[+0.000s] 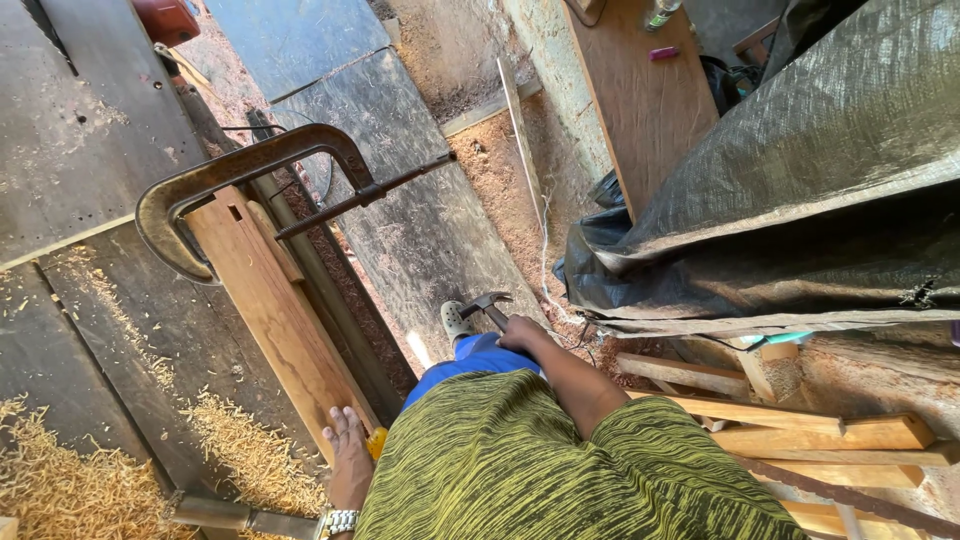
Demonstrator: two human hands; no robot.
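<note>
A large rusty iron C-shaped clamp point(240, 190) is arching over the far end of the long pale wooden plank point(275, 310), and its dark threaded screw rod point(365, 193) is jutting out to the right, blocking any pass above that end. The left hand point(348, 455) is pressing flat on the plank's near end, beside loose heaps of yellow wood shavings point(250, 450) that are covering the dark worn table point(100, 330). On the right, a bulky grey woven tarpaulin point(800, 190) and a stack of pale timber offcuts point(800, 430) are crowding in. Between them, the sawdust-strewn floor strip point(500, 190) is lying open, where the right hand point(522, 333) is holding a steel claw hammer point(487, 305).
</note>
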